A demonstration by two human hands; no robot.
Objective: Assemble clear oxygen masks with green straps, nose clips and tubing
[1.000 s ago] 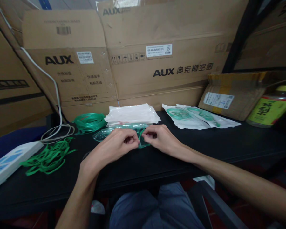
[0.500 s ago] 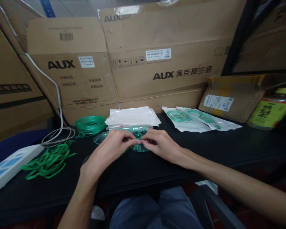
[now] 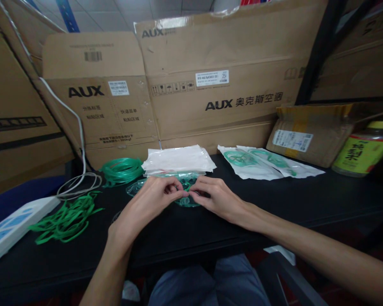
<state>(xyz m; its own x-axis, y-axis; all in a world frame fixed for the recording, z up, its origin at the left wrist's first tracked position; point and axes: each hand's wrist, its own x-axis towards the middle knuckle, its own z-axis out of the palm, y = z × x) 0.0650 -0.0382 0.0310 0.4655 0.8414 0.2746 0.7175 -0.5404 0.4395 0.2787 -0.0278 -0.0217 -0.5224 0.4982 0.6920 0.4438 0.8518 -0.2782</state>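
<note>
My left hand (image 3: 158,191) and my right hand (image 3: 215,196) meet at the middle of the table, thumbs and fingers pinched with the tips nearly touching. A thin green elastic strap (image 3: 187,186) shows between them, and both hands grip it. Under and behind the fingers lies a translucent green plastic mask (image 3: 187,202), partly hidden by my hands. More clear green plastic (image 3: 135,187) pokes out left of my left hand. Just behind stands a stack of white pouches (image 3: 178,160).
Coiled green tubing (image 3: 123,171) and a heap of green straps (image 3: 68,217) lie left, near a white power strip (image 3: 17,227). Two filled pouches (image 3: 261,162), a cardboard box (image 3: 303,136) and a yellow-labelled bottle (image 3: 364,148) stand right. Large cartons (image 3: 217,51) wall the back.
The view has tipped slightly upward. My fingers still pinch at the same spot, with slight shifts of the fingertips and a little more of the green strap showing between them.
</note>
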